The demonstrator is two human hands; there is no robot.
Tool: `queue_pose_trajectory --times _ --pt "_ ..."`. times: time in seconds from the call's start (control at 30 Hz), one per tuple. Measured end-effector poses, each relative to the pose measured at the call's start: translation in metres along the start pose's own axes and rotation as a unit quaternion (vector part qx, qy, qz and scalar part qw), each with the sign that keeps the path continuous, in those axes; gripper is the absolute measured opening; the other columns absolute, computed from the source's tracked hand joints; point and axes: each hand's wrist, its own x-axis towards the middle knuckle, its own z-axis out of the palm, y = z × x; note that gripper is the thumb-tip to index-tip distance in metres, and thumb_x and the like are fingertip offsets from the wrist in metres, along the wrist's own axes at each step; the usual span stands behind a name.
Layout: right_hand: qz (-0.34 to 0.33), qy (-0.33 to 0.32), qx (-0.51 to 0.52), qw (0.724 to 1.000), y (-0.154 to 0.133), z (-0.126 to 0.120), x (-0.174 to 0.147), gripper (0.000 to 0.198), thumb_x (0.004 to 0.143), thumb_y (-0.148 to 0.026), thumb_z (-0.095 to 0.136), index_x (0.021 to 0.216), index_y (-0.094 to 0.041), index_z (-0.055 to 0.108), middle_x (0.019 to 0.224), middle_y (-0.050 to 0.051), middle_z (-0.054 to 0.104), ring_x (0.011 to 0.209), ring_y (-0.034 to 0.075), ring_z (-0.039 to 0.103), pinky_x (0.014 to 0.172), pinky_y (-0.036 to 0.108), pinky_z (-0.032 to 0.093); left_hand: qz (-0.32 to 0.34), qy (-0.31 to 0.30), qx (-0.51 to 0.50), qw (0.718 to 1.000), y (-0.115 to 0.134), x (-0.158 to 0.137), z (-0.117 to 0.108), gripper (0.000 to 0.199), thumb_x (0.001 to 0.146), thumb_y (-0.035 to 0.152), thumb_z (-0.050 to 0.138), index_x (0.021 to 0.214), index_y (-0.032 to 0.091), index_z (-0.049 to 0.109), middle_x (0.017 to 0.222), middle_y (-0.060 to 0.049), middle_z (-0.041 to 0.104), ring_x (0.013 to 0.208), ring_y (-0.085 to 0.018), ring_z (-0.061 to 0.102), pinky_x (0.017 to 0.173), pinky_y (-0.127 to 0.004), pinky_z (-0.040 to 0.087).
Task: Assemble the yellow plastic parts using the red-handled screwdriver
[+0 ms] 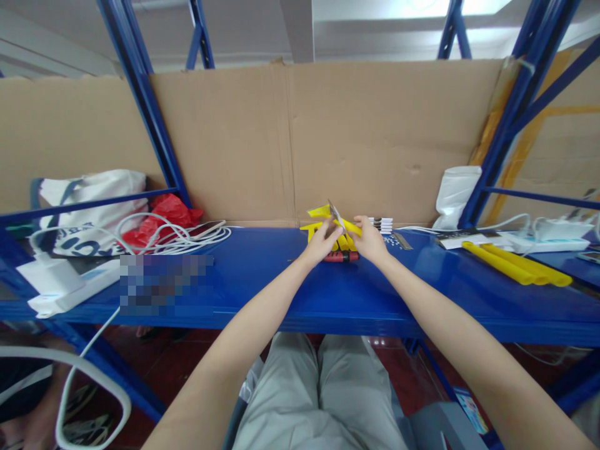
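Above the middle of the blue shelf, my left hand [323, 241] is closed around a thin, flat, pale piece [335, 214] that points up and away. My right hand [371, 240] pinches a yellow strip or tube [352, 228], whose near end meets the pale piece. Below my hands lie more yellow pieces [345, 243], partly hidden by my fingers. A red and black tool [341, 256] rests just in front of them; its kind is hard to make out.
Several white and dark small packs [383, 225] and a grey metal strip [403, 241] lie right of my hands. Yellow tubes [510, 265] lie at far right. White cables [187, 236], a red bag [166, 215] and a power strip [75, 290] occupy the left. Cardboard [365, 137] stands behind.
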Motion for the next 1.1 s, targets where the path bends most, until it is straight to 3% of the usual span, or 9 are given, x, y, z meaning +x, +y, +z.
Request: queue_pose_trajectory --times 0.1,0.17,0.3,0.47,0.57,0.7,0.87,1.0,1.1 --pt "-0.02 -0.016 0.009 1.0 -0.005 0.001 -0.003 0.047 0.079 -0.025 0.053 0.125 -0.015 0.047 0.115 0.015 0.064 0.109 0.028 0.06 0.093 0.041 0.045 -0.02 0.003 -0.048 0.999 0.0 0.001 0.001 0.048 0.094 0.026 0.039 0.142 0.017 0.036 0.142 -0.008 0.047 0.127 -0.017 0.047 0.106 -0.032 0.037" --pt "-0.027 -0.025 0.02 0.999 -0.007 0.004 -0.004 0.052 0.079 -0.025 0.055 0.129 -0.014 0.045 0.117 0.017 0.063 0.11 0.028 0.059 0.094 0.041 0.045 -0.022 0.003 -0.066 0.998 0.0 0.001 0.0 0.046 0.093 0.026 0.041 0.137 0.015 0.042 0.14 -0.008 0.05 0.126 -0.017 0.048 0.105 -0.031 0.037" --pt "-0.026 -0.027 0.066 0.997 -0.004 0.01 -0.001 0.061 0.077 -0.028 0.06 0.133 -0.012 0.041 0.114 0.016 0.064 0.106 0.028 0.061 0.093 0.042 0.046 -0.021 0.002 -0.103 0.994 0.002 -0.001 -0.004 0.034 0.087 0.029 0.051 0.117 0.016 0.062 0.125 -0.008 0.062 0.121 -0.02 0.052 0.104 -0.034 0.037" --pt "0.017 -0.026 0.184 0.983 -0.001 0.012 0.006 0.065 0.071 -0.027 0.068 0.129 -0.011 0.044 0.103 0.012 0.067 0.097 0.024 0.063 0.091 0.041 0.046 -0.042 0.053 -0.208 0.976 0.005 -0.003 -0.006 0.021 0.077 0.032 0.064 0.091 0.018 0.07 0.101 -0.006 0.071 0.105 -0.022 0.059 0.096 -0.034 0.041" --pt "0.11 -0.046 0.32 0.94 -0.007 0.006 0.006 0.048 0.074 -0.021 0.065 0.119 -0.015 0.05 0.093 0.006 0.068 0.085 0.018 0.064 0.084 0.035 0.05 -0.068 0.078 -0.267 0.958 0.007 -0.004 -0.007 0.014 0.072 0.03 0.069 0.08 0.019 0.069 0.087 -0.003 0.071 0.096 -0.02 0.061 0.089 -0.032 0.044" --pt "0.24 -0.091 0.467 0.846 -0.017 -0.007 0.004 0.008 0.083 -0.016 0.053 0.09 -0.017 0.056 0.071 0.002 0.063 0.064 0.012 0.06 0.061 0.024 0.049 -0.112 0.1 -0.348 0.926 0.009 -0.003 -0.01 0.016 0.067 0.03 0.074 0.077 0.019 0.068 0.082 -0.002 0.069 0.089 -0.018 0.062 0.081 -0.028 0.045" --pt "0.303 -0.201 0.535 0.763 -0.018 -0.018 0.004 0.02 0.092 -0.023 0.038 0.082 -0.016 0.054 0.056 0.001 0.055 0.045 0.009 0.046 0.044 0.02 0.038 -0.124 0.118 -0.426 0.889 0.012 -0.003 -0.012 0.023 0.065 0.034 0.075 0.077 0.017 0.065 0.079 -0.001 0.067 0.081 -0.016 0.062 0.07 -0.024 0.046" --pt "0.31 -0.254 0.563 0.723 -0.015 -0.021 0.004 0.022 0.091 -0.022 0.034 0.079 -0.017 0.051 0.049 -0.002 0.046 0.039 0.008 0.034 0.039 0.018 0.03 -0.122 0.129 -0.453 0.874 0.016 -0.004 -0.015 0.025 0.065 0.034 0.075 0.079 0.017 0.063 0.079 -0.001 0.066 0.079 -0.015 0.062 0.066 -0.022 0.046" --pt "0.304 -0.237 0.572 0.724 -0.012 -0.021 0.005 0.016 0.087 -0.017 0.036 0.078 -0.018 0.05 0.049 -0.004 0.042 0.038 0.007 0.031 0.039 0.017 0.026 -0.129 0.121 -0.454 0.873 0.018 -0.004 -0.017 0.024 0.068 0.033 0.073 0.083 0.018 0.062 0.081 -0.001 0.066 0.078 -0.015 0.062 0.062 -0.022 0.046"
